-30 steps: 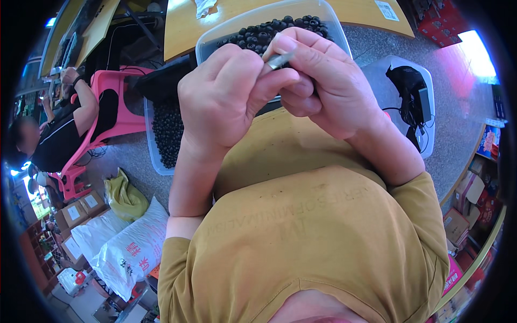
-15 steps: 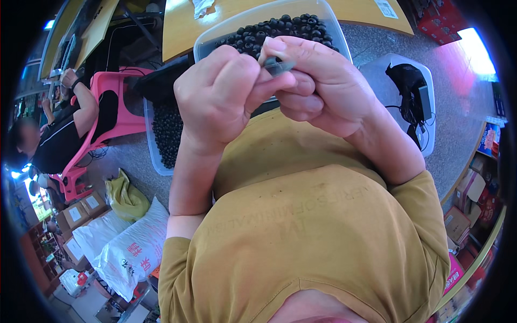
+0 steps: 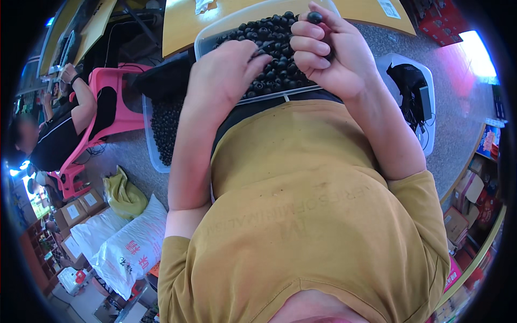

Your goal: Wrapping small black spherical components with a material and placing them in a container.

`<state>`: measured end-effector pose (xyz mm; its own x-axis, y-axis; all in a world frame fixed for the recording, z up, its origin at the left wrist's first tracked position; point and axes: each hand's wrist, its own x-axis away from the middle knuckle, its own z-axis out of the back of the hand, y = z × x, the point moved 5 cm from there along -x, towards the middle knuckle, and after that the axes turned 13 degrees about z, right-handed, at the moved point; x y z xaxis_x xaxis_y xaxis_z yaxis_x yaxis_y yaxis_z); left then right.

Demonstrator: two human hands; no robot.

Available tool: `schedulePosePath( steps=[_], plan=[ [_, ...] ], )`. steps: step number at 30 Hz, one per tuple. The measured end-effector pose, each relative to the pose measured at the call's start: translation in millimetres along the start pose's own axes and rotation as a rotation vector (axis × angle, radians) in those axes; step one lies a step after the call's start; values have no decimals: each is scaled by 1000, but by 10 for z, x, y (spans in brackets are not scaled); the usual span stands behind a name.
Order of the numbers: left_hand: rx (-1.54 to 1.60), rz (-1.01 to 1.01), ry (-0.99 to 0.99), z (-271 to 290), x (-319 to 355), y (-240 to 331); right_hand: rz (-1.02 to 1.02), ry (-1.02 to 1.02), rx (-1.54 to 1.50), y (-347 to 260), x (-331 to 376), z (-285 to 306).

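Between the thumb and forefinger of my right hand [image 3: 339, 56] is a dark, shiny round bead [image 3: 314, 18], held up over the bin's far right side; the other fingers curl into the palm. My left hand [image 3: 223, 70] hangs over the left part of the bin, back of the hand up, with forefinger and thumb drawn close together. Something dark shows at its fingertips, hard to tell from the beads behind. A clear plastic bin [image 3: 202, 44] in front of me holds many black round beads [image 3: 277, 67], some showing holes.
Left of my left arm stands another clear bin of smaller dark beads [image 3: 166, 132]. A pink chair [image 3: 126, 116] with a seated person is further left. White sacks [image 3: 132, 245] lie lower left. On the right, a clear bin [image 3: 428, 116] holds a black cabled device. A wooden table [image 3: 180, 27] is beyond.
My hands were together over the bin, around a small dark piece. They have parted: the right moved up and right with a bead, the left moved slightly down and stays over the beads.
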<state>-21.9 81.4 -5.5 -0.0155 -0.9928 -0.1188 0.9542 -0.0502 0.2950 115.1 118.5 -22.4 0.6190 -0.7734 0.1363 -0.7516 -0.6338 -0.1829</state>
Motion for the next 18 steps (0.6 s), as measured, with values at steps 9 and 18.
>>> schedulePosePath(
  steps=[9, 18],
  plan=[
    [-42, 13, -100, -197, -24, -46, 63, 179, 142, -1, -21, 21],
    [522, 301, -44, 163, -49, -171, 186, 93, 569, 20, -21, 18]
  ],
)
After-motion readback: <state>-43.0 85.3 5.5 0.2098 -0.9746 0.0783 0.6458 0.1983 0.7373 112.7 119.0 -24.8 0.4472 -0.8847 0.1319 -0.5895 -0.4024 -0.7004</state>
